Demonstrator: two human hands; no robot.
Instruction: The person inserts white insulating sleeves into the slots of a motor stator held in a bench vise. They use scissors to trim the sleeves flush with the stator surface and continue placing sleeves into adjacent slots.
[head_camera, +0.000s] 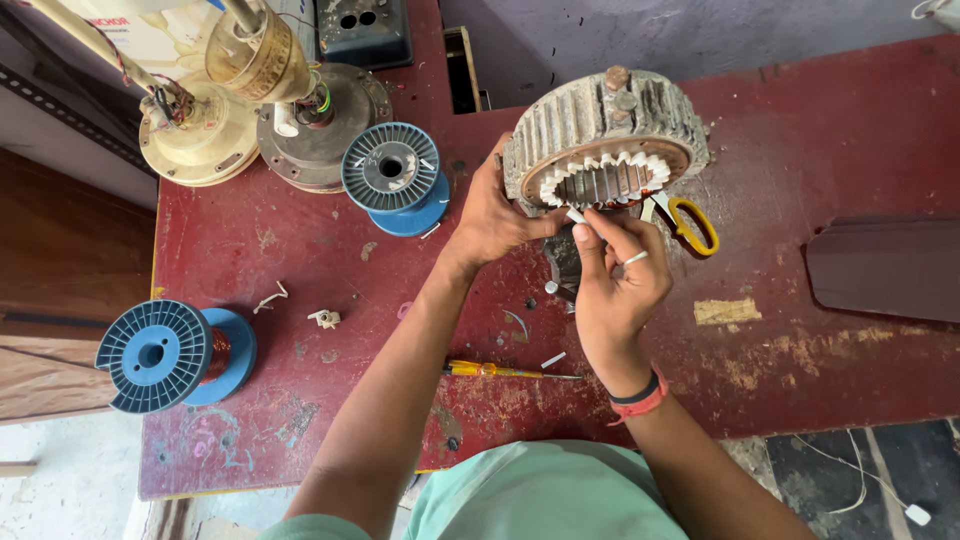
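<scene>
Two hands meet just above the middle of the head view, both busy at a fan motor stator (605, 140) that stands tilted on its edge on the red worktop (800, 150), its ring of white slot liners facing me. My left hand (495, 215) is wrapped around the lower left rim of the stator, fingers curled on it. My right hand (615, 265) sits just under the ring, thumb and forefinger pressed together on a small white insulation piece (577, 214) at the lower edge of the liners; a second white piece is tucked between its other fingers.

Yellow-handled scissors (690, 222) lie just right of that hand, partly behind the stator. A yellow screwdriver (500, 370) lies on the worktop between my forearms. One blue wire spool (395, 175) stands upper left of centre; another blue spool (170, 355), with copper wire showing, lies at the left edge. Two fan motor housings (255, 120) crowd the upper left corner. A dark fan blade (885, 270) rests at the right edge.
</scene>
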